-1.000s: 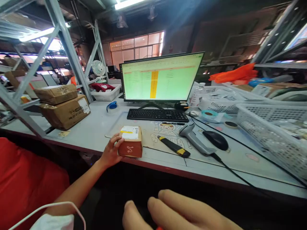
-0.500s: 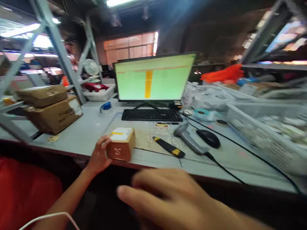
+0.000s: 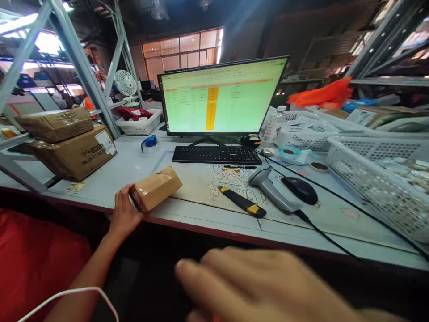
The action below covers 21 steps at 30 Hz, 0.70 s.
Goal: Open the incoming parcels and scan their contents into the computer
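Note:
My left hand (image 3: 124,212) is closed on the left end of a small brown cardboard box (image 3: 157,188). The box is tilted at the table's front edge, its taped side facing up. My right hand (image 3: 254,281) hangs close to the camera, in front of the table and below its edge. Motion blurs its fingers, and whether anything is in them does not show. A black and yellow box cutter (image 3: 243,202) lies on the mat right of the box. Beside it rests a grey barcode scanner (image 3: 273,192) with a black cable.
A monitor (image 3: 221,103) stands behind a black keyboard (image 3: 216,154). At the right are a mouse (image 3: 300,190) and white plastic baskets (image 3: 378,179). Two larger cartons (image 3: 75,152) are stacked at the left beside the metal frame. A blue tape dispenser (image 3: 149,143) sits near the keyboard.
My left hand has turned the box and shifted it left; its white label no longer shows and a taped side faces up. My right hand has moved slightly right and down.

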Motion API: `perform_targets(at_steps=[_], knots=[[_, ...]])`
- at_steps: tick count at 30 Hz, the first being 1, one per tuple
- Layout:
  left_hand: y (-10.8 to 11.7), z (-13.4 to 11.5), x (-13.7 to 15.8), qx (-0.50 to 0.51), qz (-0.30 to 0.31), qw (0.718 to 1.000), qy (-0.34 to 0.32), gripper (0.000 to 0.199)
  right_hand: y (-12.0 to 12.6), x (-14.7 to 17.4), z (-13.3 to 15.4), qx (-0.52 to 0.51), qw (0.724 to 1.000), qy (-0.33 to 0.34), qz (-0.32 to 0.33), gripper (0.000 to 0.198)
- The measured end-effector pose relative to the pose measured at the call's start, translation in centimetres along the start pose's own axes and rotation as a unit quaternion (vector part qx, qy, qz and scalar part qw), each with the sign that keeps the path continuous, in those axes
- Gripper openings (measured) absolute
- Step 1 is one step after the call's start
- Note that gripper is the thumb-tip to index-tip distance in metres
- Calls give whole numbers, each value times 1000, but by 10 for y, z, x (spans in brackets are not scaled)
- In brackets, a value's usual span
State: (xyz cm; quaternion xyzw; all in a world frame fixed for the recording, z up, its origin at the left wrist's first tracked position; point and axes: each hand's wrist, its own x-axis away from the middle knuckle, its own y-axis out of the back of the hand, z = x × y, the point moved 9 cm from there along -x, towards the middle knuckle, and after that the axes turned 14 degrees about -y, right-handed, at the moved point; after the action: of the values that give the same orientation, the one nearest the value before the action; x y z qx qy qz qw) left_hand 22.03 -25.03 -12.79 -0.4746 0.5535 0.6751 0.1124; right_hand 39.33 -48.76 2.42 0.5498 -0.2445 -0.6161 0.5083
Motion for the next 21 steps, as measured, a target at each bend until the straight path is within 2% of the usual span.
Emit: perform_targets(at_steps=[1,2,3,4,5,7,8,10,12,17,19,21], knots=[[0,-2,-1,3,-2,1000,-14,102,7,-1,-39,16,997,-66,-25,24],[0,-6,-2,2,-9,999,-38,98,11,-3,-88,44,984,-168,-48,28],[1,-13,-4,-5,-20,997,-68,93,11,-1,-140,88,957,-272,-52,32],[1,-20,-5,-16,-34,994,-101,88,11,5,-190,148,912,-377,-61,39],[1,-27,-5,-28,-49,990,-131,83,6,12,-233,195,870,-450,-45,49],[-1,-37,-6,-39,-76,981,-176,75,-16,24,-293,234,827,-511,17,63],[-3,-41,-7,-35,-83,977,-194,71,-27,29,-311,240,818,-522,39,65],[-7,-48,-9,-18,-87,970,-228,66,-41,36,-326,249,816,-519,49,64],[-10,-55,-12,-5,-89,961,-261,62,-46,39,-327,271,810,-519,33,63],[-13,-69,-17,-2,-92,941,-327,53,-62,42,-336,251,771,-582,69,56],[-16,-72,-18,-3,-82,935,-345,47,-59,40,-341,235,758,-605,66,53],[-18,-71,-19,-3,-70,934,-350,41,-43,37,-340,236,756,-609,49,52]])
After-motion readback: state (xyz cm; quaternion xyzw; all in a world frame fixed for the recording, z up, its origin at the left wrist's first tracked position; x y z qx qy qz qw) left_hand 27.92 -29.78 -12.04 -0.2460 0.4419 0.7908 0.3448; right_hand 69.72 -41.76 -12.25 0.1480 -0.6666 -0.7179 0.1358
